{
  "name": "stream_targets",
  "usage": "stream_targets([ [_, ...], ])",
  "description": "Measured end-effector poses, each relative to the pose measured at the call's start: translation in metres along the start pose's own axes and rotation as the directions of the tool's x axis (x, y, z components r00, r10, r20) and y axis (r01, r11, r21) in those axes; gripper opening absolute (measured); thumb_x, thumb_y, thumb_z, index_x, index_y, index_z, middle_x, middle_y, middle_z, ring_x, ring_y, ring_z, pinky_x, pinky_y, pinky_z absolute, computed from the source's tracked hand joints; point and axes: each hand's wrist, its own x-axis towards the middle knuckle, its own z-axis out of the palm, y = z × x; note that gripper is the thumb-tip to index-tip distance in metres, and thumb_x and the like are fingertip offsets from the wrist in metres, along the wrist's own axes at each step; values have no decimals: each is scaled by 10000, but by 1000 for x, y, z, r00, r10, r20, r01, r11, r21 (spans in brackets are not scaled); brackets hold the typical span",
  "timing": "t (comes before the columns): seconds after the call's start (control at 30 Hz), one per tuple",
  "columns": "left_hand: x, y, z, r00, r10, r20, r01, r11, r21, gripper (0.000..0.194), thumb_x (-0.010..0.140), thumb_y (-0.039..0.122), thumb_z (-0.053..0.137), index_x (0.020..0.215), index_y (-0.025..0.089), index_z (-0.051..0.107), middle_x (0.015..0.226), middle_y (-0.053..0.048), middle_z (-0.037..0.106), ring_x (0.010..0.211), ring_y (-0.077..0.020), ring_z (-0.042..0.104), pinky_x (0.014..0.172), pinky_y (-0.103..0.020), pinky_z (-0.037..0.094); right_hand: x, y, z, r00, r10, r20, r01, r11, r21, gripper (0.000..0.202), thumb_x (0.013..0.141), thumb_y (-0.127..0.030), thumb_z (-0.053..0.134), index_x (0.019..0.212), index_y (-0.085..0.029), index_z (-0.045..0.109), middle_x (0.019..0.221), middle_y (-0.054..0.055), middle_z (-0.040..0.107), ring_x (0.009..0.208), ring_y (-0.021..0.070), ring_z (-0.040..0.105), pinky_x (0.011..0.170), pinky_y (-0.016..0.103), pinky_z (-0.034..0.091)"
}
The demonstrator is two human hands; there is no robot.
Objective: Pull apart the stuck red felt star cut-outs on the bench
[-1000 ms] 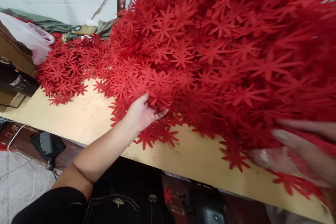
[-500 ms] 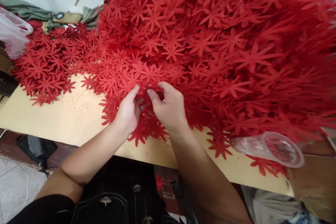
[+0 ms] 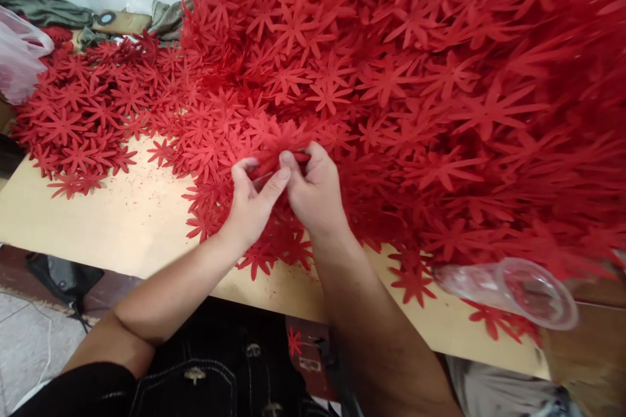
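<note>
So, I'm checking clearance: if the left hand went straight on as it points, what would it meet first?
Probably the right hand, its thumb close to that of the left hand; depth there is unclear.

Two hands (image 3: 283,189), one clear plastic cup (image 3: 513,290)
One plastic bag (image 3: 22,55), one desk (image 3: 141,221); the red star-shaped pieces (image 3: 313,91) are too many and overlapping to count.

Right hand (image 3: 315,194): fingers curled, thumb (image 3: 291,166) pressed toward index finger (image 3: 316,151). Left hand (image 3: 250,208) just left of right hand, fingers bent, left thumb (image 3: 275,184) stretched toward it, tip against its thumb. Left forearm (image 3: 178,290) slants up rightward to right hand; right forearm (image 3: 369,313) slants up leftward behind it. Left elbow (image 3: 124,329) bent, well apart from right hand.
</note>
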Motion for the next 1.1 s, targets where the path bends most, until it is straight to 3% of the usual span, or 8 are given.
stream_targets([
  [0.13,13,4,-5,996,19,85,-22,999,36,187,753,91,634,902,203,640,959,30,682,1100,-120,594,1032,-244,375,-1,1,-3,968,-11,250,-36,983,181,292,803,-494,549,928,-234,507,973,51,661,928,176,632,891,376,516],
  [0.23,22,3,-12,997,19,80,-20,1000,16,67,782,161,621,818,181,673,930,6,717,1122,-154,600,1048,-298,380,-2,5,-7,942,2,336,-88,967,241,402,748,-510,622,1022,-234,521,1073,59,653,1015,189,622,921,392,511],
  [0.33,27,4,-16,999,32,-4,-32,998,-52,53,784,210,633,757,168,652,845,-1,721,1082,-163,624,1021,-316,408,-1,13,-9,962,72,265,-145,953,268,377,681,-470,698,935,-225,566,953,32,663,851,167,634,788,353,536],
  [0.47,30,9,-18,1000,26,-17,-27,997,-66,93,788,215,628,716,161,605,714,11,694,948,-147,669,954,-310,456,1,22,-7,969,204,138,-244,880,408,262,640,-388,740,762,-205,597,711,-27,613,586,84,529,599,251,476],
  [0.7,36,12,-24,995,77,-63,-79,996,-30,126,685,150,703,719,179,585,683,63,665,682,-84,646,798,-257,496,3,22,-9,978,205,33,-195,853,484,239,584,-279,789,722,-221,603,735,-40,608,633,72,539,624,217,458],
  [0.9,32,6,-19,997,73,4,-73,997,1,141,655,164,729,758,178,634,720,61,682,696,-75,637,831,-267,499,1,14,-6,978,210,1,-185,860,476,342,609,-482,763,691,-210,572,615,-46,566,537,71,494,542,224,440],
  [1.1,26,6,-17,998,-17,57,16,1000,10,268,559,273,824,705,166,626,692,67,687,669,-58,643,773,-218,506,1,8,-7,983,176,-56,-149,933,329,474,648,-610,671,547,-193,467,487,-69,375,445,43,305,426,221,278],
])
